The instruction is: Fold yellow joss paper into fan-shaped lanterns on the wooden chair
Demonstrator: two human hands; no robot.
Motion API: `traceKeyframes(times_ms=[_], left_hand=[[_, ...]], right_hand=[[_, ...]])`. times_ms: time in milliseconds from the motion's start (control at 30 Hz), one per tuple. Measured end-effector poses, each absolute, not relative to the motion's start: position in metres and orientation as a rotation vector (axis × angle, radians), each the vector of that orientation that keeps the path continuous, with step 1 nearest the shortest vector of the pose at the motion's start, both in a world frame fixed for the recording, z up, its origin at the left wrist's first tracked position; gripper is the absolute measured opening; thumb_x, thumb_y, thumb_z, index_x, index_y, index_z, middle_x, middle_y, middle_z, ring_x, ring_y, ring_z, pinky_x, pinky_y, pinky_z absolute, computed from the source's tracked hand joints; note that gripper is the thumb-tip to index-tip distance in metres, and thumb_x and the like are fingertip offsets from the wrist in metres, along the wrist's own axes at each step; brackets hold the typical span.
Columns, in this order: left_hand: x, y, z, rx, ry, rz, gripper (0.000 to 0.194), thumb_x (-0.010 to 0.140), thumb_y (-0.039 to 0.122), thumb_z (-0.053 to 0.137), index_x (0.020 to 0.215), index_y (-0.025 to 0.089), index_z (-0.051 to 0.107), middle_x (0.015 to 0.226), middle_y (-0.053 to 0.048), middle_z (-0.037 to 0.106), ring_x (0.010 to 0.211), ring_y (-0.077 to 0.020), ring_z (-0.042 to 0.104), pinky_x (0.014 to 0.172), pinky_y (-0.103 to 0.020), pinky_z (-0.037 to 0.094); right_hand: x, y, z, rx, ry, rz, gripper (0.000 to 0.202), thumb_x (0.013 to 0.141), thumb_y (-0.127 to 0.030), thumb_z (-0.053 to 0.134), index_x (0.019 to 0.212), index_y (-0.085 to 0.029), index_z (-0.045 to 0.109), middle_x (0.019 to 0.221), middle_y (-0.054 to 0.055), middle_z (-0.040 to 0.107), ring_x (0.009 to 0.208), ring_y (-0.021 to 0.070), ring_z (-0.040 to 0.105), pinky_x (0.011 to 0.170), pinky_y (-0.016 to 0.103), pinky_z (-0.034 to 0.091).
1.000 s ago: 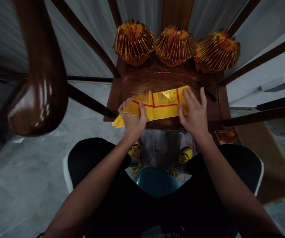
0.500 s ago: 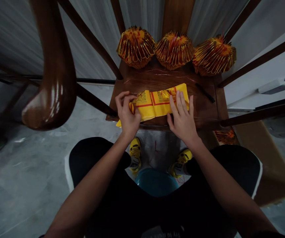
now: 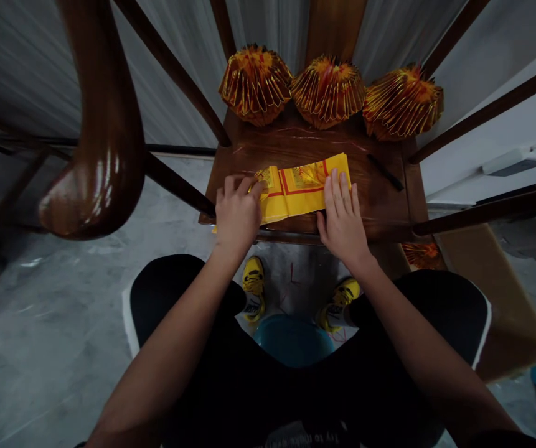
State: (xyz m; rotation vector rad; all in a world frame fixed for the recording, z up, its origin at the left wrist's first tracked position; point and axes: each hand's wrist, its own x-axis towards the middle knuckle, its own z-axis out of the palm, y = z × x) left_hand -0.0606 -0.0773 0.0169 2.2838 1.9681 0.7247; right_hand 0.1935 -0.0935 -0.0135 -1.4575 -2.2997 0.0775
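A dark wooden chair seat point(image 3: 380, 199) served as the work surface, above a grey floor point(image 3: 38, 348). Left of the seat rose a glossy curved chair leg point(image 3: 99, 137). On the seat's near edge lay folded yellow paper point(image 3: 302, 186). The left hand point(image 3: 236, 214) curled closed on its left end; the right hand point(image 3: 342, 218) pressed flat, fingers open, on its right end. Three folded gold paper lotuses point(image 3: 327, 90) lined the seat's far edge, with bare wood between them and the paper.
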Motion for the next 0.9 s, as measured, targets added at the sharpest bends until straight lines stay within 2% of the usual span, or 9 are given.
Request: traceKeyframes(times_ms=[100, 167, 300, 400, 533, 667, 733, 800, 900], left_hand=[[-0.065, -0.076, 0.019, 2.265, 1.944, 0.693, 0.053, 0.092, 0.004, 0.056, 0.134, 0.028, 0.079, 0.131, -0.012, 0.079, 0.123, -0.042, 0.068, 0.107, -0.064, 0.059], [-0.069, -0.075, 0.021, 2.218, 1.947, 0.727, 0.053, 0.093, 0.006, 0.056, 0.137, 0.027, 0.077, 0.128, -0.012, 0.079, 0.118, -0.0391, 0.072, 0.106, -0.058, 0.061], [-0.077, -0.076, 0.032, 2.092, 1.923, 0.87, 0.049, 0.098, 0.012, 0.055, 0.14, 0.027, 0.074, 0.134, -0.007, 0.077, 0.116, -0.0296, 0.076, 0.109, -0.045, 0.062], [-0.078, -0.08, 0.042, 2.08, 1.965, 0.73, 0.044, 0.099, 0.009, 0.053, 0.129, 0.026, 0.08, 0.137, -0.006, 0.077, 0.115, -0.0286, 0.077, 0.106, -0.045, 0.062], [-0.067, -0.087, 0.052, 2.386, 1.96, 0.334, 0.044, 0.102, 0.007, 0.047, 0.125, 0.022, 0.081, 0.144, -0.011, 0.076, 0.133, -0.0395, 0.067, 0.115, -0.062, 0.053], [-0.043, -0.091, 0.054, 2.49, 1.831, 0.191, 0.048, 0.1, 0.008, 0.047, 0.141, 0.012, 0.071, 0.154, -0.018, 0.068, 0.141, -0.0423, 0.059, 0.116, -0.061, 0.05], [-0.031, -0.093, 0.054, 2.389, 1.866, 0.248, 0.045, 0.1, 0.02, 0.055, 0.142, 0.01, 0.068, 0.15, -0.021, 0.069, 0.138, -0.0438, 0.06, 0.114, -0.06, 0.052], [-0.022, -0.093, 0.052, 2.275, 1.943, 0.35, 0.047, 0.1, 0.033, 0.059, 0.141, 0.01, 0.067, 0.143, -0.021, 0.072, 0.135, -0.0443, 0.062, 0.114, -0.061, 0.051], [-0.017, -0.091, 0.045, 2.176, 2.017, 0.452, 0.042, 0.1, 0.036, 0.06, 0.134, 0.014, 0.069, 0.137, -0.02, 0.075, 0.131, -0.0424, 0.066, 0.114, -0.059, 0.05]], right_hand=[[0.191, -0.097, -0.015, -1.412, -2.32, 0.072, 0.072, 0.11, -0.022, 0.034, 0.179, -0.011, 0.016, 0.186, 0.018, 0.028, 0.176, 0.0311, 0.018, 0.142, 0.064, 0.018], [0.189, -0.099, -0.016, -1.373, -2.29, 0.075, 0.065, 0.112, -0.027, 0.036, 0.175, -0.012, 0.031, 0.178, 0.019, 0.045, 0.171, 0.031, 0.032, 0.142, 0.063, 0.022], [0.187, -0.092, -0.021, -1.503, -2.032, 0.125, 0.041, 0.115, -0.042, 0.041, 0.131, -0.02, 0.071, 0.138, 0.015, 0.075, 0.139, 0.0341, 0.061, 0.125, 0.06, 0.044], [0.191, -0.077, -0.026, -1.718, -1.859, 0.158, 0.032, 0.109, -0.05, 0.053, 0.108, -0.022, 0.069, 0.132, 0.017, 0.073, 0.124, 0.0373, 0.062, 0.11, 0.06, 0.05], [0.206, -0.052, -0.023, -1.825, -1.761, 0.3, 0.03, 0.096, -0.043, 0.072, 0.116, -0.023, 0.061, 0.114, 0.012, 0.074, 0.109, 0.035, 0.068, 0.107, 0.063, 0.049], [0.205, -0.041, 0.003, -1.537, -1.707, 0.331, 0.026, 0.101, -0.038, 0.066, 0.122, -0.027, 0.059, 0.117, 0.007, 0.074, 0.109, 0.0304, 0.073, 0.104, 0.055, 0.056], [0.189, -0.046, 0.017, -1.347, -1.741, 0.289, 0.027, 0.106, -0.039, 0.06, 0.131, -0.028, 0.059, 0.126, 0.008, 0.073, 0.116, 0.0295, 0.073, 0.104, 0.052, 0.059], [0.163, -0.056, 0.024, -1.172, -1.816, 0.28, 0.025, 0.111, -0.036, 0.053, 0.133, -0.028, 0.061, 0.125, 0.008, 0.075, 0.117, 0.0279, 0.074, 0.106, 0.05, 0.06], [0.127, -0.071, 0.024, -0.934, -1.938, 0.345, 0.025, 0.113, -0.03, 0.048, 0.128, -0.027, 0.068, 0.119, 0.009, 0.078, 0.116, 0.0269, 0.074, 0.109, 0.05, 0.061]])
